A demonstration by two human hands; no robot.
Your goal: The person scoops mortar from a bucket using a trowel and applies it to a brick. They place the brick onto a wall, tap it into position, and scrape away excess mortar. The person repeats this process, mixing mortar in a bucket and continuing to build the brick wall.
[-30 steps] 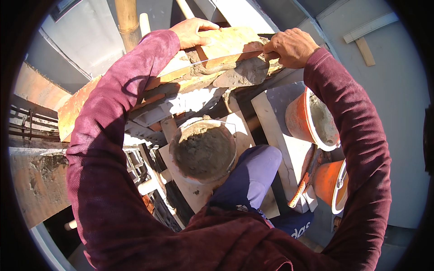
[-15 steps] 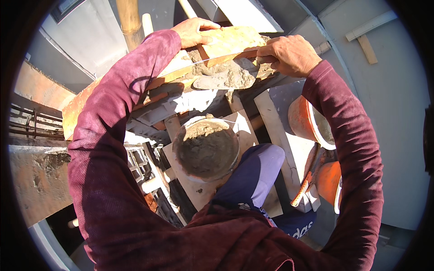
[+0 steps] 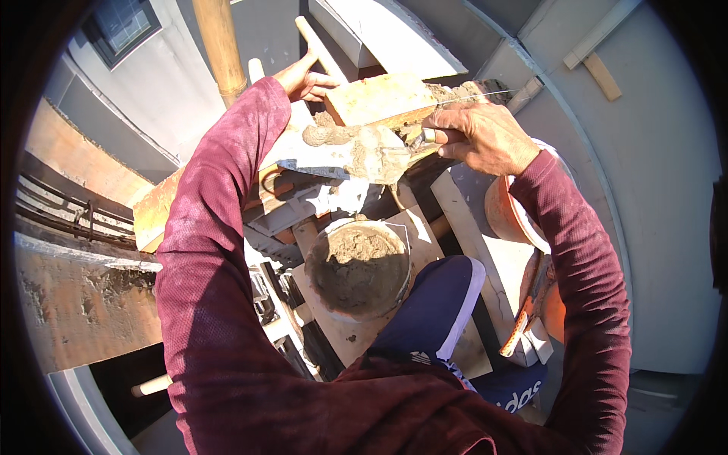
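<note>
My right hand (image 3: 485, 133) grips a trowel (image 3: 384, 158) by its handle. The blade, smeared with wet mortar, lies along the near side of an orange-tan brick (image 3: 383, 98) on top of a low wall. My left hand (image 3: 307, 82) is at that brick's left end with thumb and fingers apart; whether the fingertips touch it I cannot tell. A lump of mortar (image 3: 327, 135) sits left of the blade. More mortar (image 3: 493, 89) covers the wall top beyond my right hand, where a thin taut string runs.
A bucket of mortar (image 3: 358, 265) stands on boards before me, beside my bent knee. Two orange buckets (image 3: 504, 208) are partly behind my right arm, near an orange-handled tool (image 3: 519, 326). A bamboo pole (image 3: 216, 45) rises at the far left; a grey wall (image 3: 667, 189) is at right.
My left hand has come off the brick's top to its left end, fingers spreading. My right hand has brought the trowel nearer, and the blade now carries mortar across the brick's near side.
</note>
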